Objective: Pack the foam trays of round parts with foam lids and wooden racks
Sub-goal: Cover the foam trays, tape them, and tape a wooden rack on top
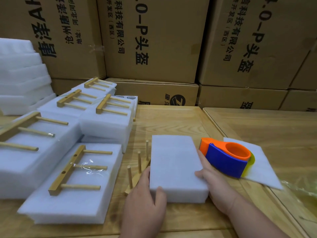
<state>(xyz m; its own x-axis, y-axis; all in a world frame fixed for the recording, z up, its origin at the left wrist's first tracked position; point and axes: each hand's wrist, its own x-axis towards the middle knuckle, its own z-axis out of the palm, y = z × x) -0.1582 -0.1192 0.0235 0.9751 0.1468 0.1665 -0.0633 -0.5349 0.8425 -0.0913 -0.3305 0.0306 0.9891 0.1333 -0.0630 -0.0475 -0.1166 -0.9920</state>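
Brown cardboard boxes (154, 40) fill the back. Below them lies a wooden table (171, 121), with packed white foam trays (72, 203) on its left side, each with a wooden rack (72, 169) on top. Near the front edge is one foam block (176, 162). The left hand (145, 200) and the right hand (214, 179) grip its two sides, fingers closed on the foam. Just left of it stands a rack with pegs (135, 170). A tape dispenser (226, 157) is by the right hand.

White foam block (176, 162); tan wooden racks (75, 169); orange-and-blue tape dispenser (226, 156) at three o'clock; pale wood-grain counter (171, 121); brown cartons (154, 40), black print.
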